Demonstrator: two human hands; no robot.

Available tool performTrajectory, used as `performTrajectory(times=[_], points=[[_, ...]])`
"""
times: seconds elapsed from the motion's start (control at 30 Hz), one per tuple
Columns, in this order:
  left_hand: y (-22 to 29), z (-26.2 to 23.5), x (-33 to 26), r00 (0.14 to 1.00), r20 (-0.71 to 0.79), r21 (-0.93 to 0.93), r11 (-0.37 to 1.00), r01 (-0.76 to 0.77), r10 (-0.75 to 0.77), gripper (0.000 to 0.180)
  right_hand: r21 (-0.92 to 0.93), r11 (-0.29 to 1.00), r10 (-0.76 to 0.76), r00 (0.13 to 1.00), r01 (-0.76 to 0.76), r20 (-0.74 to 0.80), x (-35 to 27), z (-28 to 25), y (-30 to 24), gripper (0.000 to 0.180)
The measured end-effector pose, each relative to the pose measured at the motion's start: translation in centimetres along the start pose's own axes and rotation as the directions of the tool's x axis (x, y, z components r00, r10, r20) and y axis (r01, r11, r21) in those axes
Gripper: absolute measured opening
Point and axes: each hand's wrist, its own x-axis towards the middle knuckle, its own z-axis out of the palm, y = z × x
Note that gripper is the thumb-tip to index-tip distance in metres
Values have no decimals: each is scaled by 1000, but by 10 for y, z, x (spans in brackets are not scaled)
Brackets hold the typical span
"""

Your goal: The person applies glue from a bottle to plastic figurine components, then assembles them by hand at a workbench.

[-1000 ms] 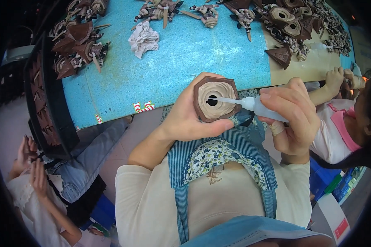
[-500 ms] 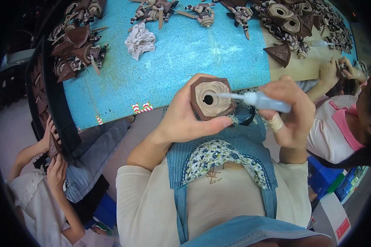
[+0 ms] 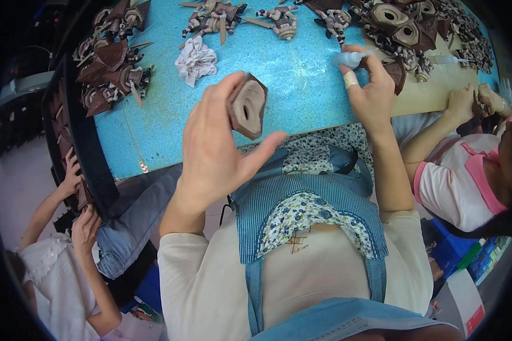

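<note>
My left hand [image 3: 210, 139] holds a brown hexagonal base piece [image 3: 250, 109] over the table's near edge. The piece is tilted, its beige ridged side with a dark hole turned to the right. The thumb of that hand stands away from the piece, while the fingers stay against its far side. Over the blue tabletop, further right, my right hand [image 3: 372, 99] grips a small translucent squeeze bottle [image 3: 349, 59]. The bottle lies nearly level, its thin nozzle pointing right toward a brown base piece [image 3: 396, 74]. A bandage wraps one finger of this hand.
A crumpled white cloth [image 3: 196, 61] lies on the blue tabletop [image 3: 290, 74]. Painted figurines [image 3: 281, 23] and brown pieces [image 3: 392, 15] are heaped at the back and both sides. Another bottle [image 3: 446, 59] lies at right. Co-workers' hands [image 3: 85, 227] work on either side.
My hands have moved apart. The left has gone left and away from me, tilting the base piece; the right has carried the bottle out over the table, its nozzle swinging from left to right.
</note>
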Motion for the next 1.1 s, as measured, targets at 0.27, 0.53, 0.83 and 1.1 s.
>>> performTrajectory(times=[0.27,0.53,0.83,1.1], points=[[-24,5,-8,949,-313,16,999,-47,50,74,-95,854,-514,858,511,-6,22,-7,-66,58],[-35,18,-4,798,-591,-40,983,-177,120,66,-544,704,-269,881,456,390,85,73,-54,28],[-35,15,-2,704,-693,-1,976,-216,155,77,17,1000,6,947,-12,320,56,52,-65,44],[-20,24,10,630,-758,-18,959,-284,172,84,571,795,43,957,-207,287,-8,29,-58,50]])
